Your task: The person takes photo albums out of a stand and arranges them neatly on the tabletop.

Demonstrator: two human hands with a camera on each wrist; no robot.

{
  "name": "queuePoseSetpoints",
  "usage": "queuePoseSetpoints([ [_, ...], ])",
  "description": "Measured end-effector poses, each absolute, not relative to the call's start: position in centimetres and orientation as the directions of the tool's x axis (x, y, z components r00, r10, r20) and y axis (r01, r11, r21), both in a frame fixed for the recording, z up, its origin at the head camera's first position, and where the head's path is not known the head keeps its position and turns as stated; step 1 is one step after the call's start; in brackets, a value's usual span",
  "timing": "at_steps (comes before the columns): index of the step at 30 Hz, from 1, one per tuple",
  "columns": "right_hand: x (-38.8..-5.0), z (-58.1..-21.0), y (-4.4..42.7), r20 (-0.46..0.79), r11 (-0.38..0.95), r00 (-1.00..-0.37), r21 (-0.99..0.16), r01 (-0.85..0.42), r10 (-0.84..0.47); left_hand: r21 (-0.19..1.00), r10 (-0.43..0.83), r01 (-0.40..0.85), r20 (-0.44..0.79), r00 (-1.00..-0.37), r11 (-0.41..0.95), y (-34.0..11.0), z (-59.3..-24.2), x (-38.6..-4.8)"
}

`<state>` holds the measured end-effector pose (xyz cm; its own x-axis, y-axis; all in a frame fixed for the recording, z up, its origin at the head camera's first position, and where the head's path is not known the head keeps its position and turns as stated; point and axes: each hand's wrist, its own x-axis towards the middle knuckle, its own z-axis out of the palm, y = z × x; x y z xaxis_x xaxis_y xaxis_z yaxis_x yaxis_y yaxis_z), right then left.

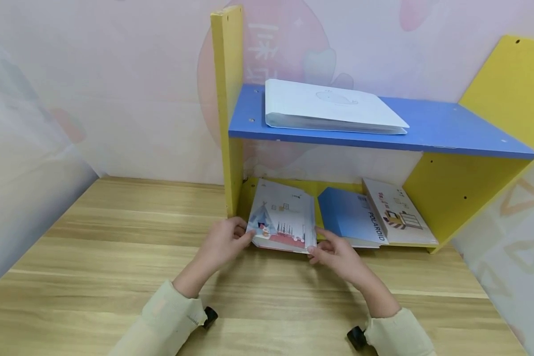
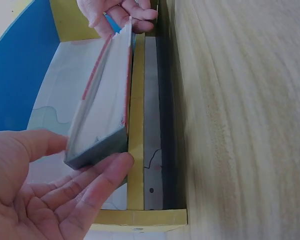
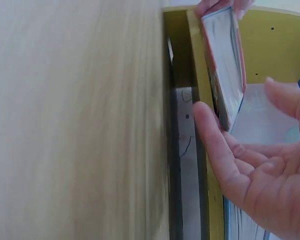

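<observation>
An illustrated book (image 1: 285,215) with a tent picture lies on the lower shelf board at its left end, its near edge at the board's front. My left hand (image 1: 224,242) holds its left near corner; in the left wrist view, thumb and fingers of that hand (image 2: 55,190) grip the book's end (image 2: 100,100) from both sides. At the right near corner is my right hand (image 1: 338,257). In the right wrist view the fingers of this hand (image 3: 255,165) touch the lower end of the book (image 3: 225,60), the thumb standing off it.
Right of the book lie a blue-and-white POLAROID book (image 1: 356,217) and a white illustrated book (image 1: 398,210). Above, a white album (image 1: 329,106) lies on the blue shelf (image 1: 445,123). A yellow side panel (image 1: 231,109) stands at the left. The wooden table (image 1: 115,257) extends in front.
</observation>
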<state>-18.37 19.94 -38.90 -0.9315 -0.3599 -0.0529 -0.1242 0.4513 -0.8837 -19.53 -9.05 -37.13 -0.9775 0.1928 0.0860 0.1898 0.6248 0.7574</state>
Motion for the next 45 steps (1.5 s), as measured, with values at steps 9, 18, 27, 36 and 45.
queuePoseSetpoints([
  [9, -18.32, -37.98, 19.75, -0.116, 0.355, -0.955, -0.935, 0.011, -0.275, 0.781, 0.229, 0.205, 0.082, -0.97, 0.59, -9.16, -37.52, -19.69],
  [18, -18.41, -38.18, 19.27, -0.125, 0.313, -0.963, -0.949, 0.045, -0.24, 0.771, 0.234, 0.178, 0.039, -0.971, 0.612, -9.27, -37.59, -19.69],
  [27, -18.47, -38.36, 19.07, -0.171, 0.296, -0.962, -0.95, 0.103, -0.214, 0.781, 0.254, 0.163, 0.005, -0.967, 0.603, -9.24, -37.52, -19.69],
  [36, -18.52, -38.7, 19.19, -0.192, 0.257, -0.954, -0.958, 0.131, -0.229, 0.799, 0.289, 0.173, -0.001, -0.957, 0.575, -9.15, -37.51, -19.53],
  [45, -18.49, -38.87, 19.43, -0.172, 0.17, -0.95, -0.977, 0.13, -0.262, 0.799, 0.284, 0.173, 0.003, -0.959, 0.576, -9.03, -37.44, -19.4],
])
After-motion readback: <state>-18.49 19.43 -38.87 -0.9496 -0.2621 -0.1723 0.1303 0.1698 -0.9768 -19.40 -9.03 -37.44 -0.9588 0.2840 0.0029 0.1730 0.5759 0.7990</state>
